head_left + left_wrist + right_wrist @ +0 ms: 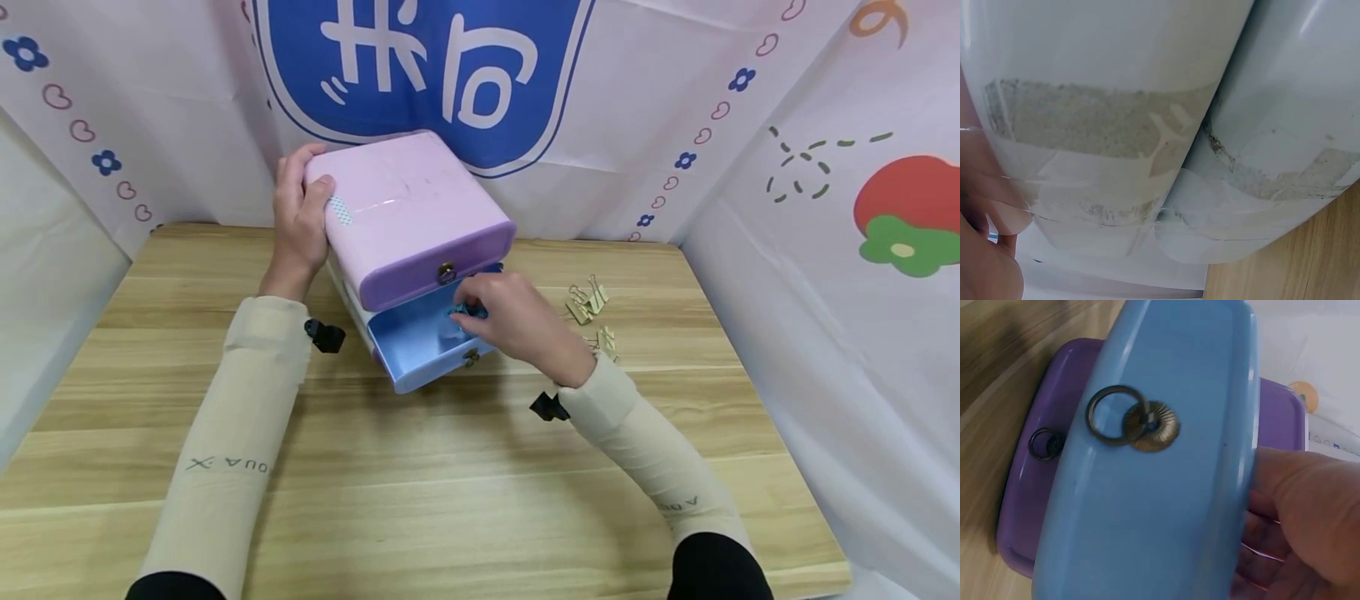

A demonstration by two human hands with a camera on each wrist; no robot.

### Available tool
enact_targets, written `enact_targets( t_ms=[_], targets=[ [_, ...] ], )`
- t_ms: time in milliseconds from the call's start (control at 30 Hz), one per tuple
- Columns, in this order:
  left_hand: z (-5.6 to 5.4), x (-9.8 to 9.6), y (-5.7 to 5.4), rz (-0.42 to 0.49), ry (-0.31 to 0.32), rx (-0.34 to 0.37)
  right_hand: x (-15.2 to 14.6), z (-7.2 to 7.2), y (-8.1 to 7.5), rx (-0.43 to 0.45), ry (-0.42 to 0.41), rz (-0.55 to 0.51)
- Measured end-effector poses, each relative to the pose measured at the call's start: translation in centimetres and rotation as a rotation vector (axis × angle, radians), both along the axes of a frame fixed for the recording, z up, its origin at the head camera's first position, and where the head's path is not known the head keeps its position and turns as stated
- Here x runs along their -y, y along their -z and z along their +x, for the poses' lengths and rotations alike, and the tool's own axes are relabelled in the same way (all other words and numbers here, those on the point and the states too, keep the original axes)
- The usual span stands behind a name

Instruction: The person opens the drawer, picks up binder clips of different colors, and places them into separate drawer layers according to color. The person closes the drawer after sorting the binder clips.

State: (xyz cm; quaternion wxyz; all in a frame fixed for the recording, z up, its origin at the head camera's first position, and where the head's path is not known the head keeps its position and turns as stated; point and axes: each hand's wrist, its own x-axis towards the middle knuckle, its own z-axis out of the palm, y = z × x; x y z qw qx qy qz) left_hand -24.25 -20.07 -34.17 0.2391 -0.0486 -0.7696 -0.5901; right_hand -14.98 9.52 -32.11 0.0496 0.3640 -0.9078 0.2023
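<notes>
A small stacked drawer box [408,187] with a pink top stands toward the back of the table. My left hand [298,208] grips its back left corner, thumb on the top; fingers also show beside the white side wall [1097,50] in the left wrist view. The blue drawer [405,337] is pulled out, its ring pull [1116,415] hanging on the front. Over this drawer my right hand [517,321] pinches a small blue item [467,311], partly hidden by the fingers, its kind unclear. The purple drawer [438,271] above is closed.
Several gold binder clips [587,300] lie on the wooden table [420,500] to the right of the box. A lower purple drawer front [1022,506] shows beneath the blue one. A printed white cloth [622,142] hangs behind the table.
</notes>
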Motion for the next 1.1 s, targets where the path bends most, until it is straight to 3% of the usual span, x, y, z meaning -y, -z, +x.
enact_targets(
  t_ms=[400,833,1100],
  targets=[
    [-0.1,0.0,0.1,0.001,0.002,0.000,-0.1,-0.7,-0.2,0.073,0.002,0.032],
    [-0.1,0.0,0.0,0.014,0.006,-0.004,-3.7,-0.1,-2.9,0.034,0.119,-0.024],
    [0.2,-0.3,-0.3,0.017,0.003,-0.016,-6.1,0.0,-3.2,-0.010,0.158,-0.030]
  ],
)
